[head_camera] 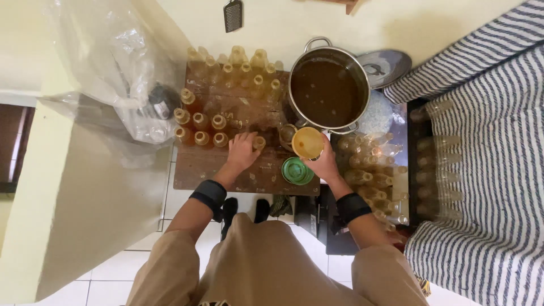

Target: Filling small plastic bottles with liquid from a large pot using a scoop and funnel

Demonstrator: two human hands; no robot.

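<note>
- Nearest the camera: tan sleeves with dark cuffs, and a white tiled floor (141, 263) beneath.
- Left hand (243, 151): fingers curled over the mouth of a small bottle (259, 142) standing on the wooden worktop (198, 167), touching it.
- Right hand (324, 164): closed around a yellow cup (307, 142) holding brown liquid, held just above the worktop's right part, beside the pot.
- Green round lid (297, 170): lies flat on the worktop near its front edge, between the two hands.
- Filled bottles (199, 127): amber, uncapped, standing in rows left of the left hand; a second group (238, 68) stands along the far edge.
- Empty clear bottles (374, 170): lying heaped to the right of the worktop; their count is hard to make out.
- Steel pot (328, 90): large, two-handled, filled with dark brown liquid, at the far right corner; its grey lid (388, 67) lies just beyond it.
- Clear plastic bag (113, 68): crumpled at far left, partly veiling a dark object that cannot be identified.
- Striped blue-and-white cloth (487, 170): covers the right side, cut off by the frame.
- Cream wall (283, 22) at the far end; a small dark grater-like tool (233, 15) hangs there.
</note>
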